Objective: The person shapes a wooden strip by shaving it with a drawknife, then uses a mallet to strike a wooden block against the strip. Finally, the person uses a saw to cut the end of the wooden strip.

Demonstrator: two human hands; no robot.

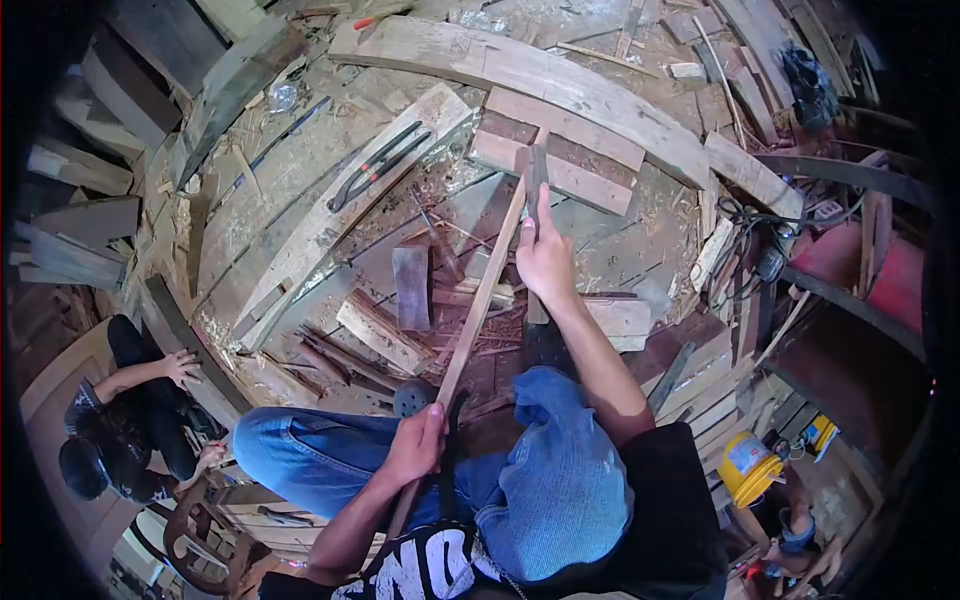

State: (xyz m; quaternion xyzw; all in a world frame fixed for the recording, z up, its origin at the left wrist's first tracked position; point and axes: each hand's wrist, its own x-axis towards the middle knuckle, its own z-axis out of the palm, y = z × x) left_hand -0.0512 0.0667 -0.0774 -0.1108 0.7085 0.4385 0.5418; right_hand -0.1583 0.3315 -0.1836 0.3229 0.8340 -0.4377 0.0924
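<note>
A long thin wooden strip (478, 310) runs from my lap up toward the pinkish boards (560, 174). My left hand (415, 445) is wrapped round its lower part, near my knees. Farther forward, my right hand (545, 257) grips a dark flat wooden piece (537, 182), which lies against the upper end of the strip. The tip of the dark piece is over the nearer pinkish board. Whether it is a tool or plain wood cannot be made out.
Black pliers-like tool (375, 168) on a pale plank (330, 215); a curved beam (520, 68) beyond. Wood blocks (412, 288) and shavings lie before me. One person (120, 420) sits at left; another wears a yellow helmet (750, 468) at lower right. Cables (745, 225) lie at right.
</note>
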